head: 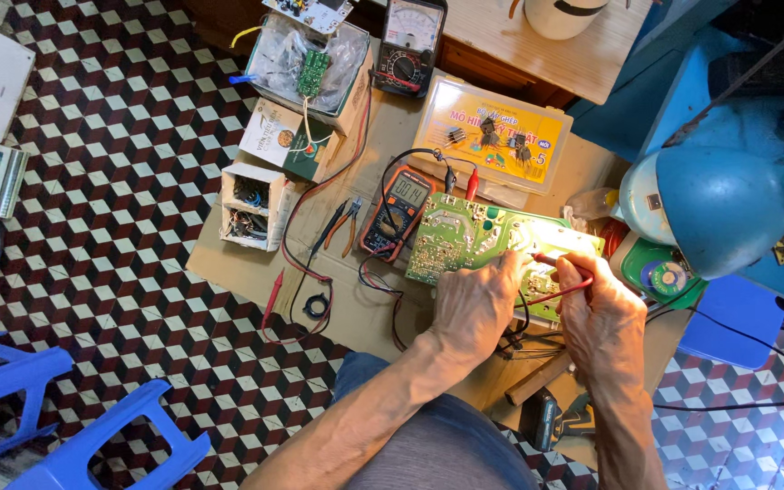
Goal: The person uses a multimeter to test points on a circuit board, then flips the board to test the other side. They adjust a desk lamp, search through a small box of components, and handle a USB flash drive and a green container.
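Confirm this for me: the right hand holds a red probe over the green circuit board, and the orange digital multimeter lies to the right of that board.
One detail is wrong. In the head view the orange digital multimeter lies to the left of the green circuit board, not to the right. The rest stands: the right hand holds a red probe over the board.

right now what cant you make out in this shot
Head view only:
- Probe tips: the left hand and right hand cover where they touch the green circuit board.
- The board's right end: washed out by lamp glare and partly behind the blue lamp.
- White mug: cut off by the top edge.
- Digital multimeter reading: too small.
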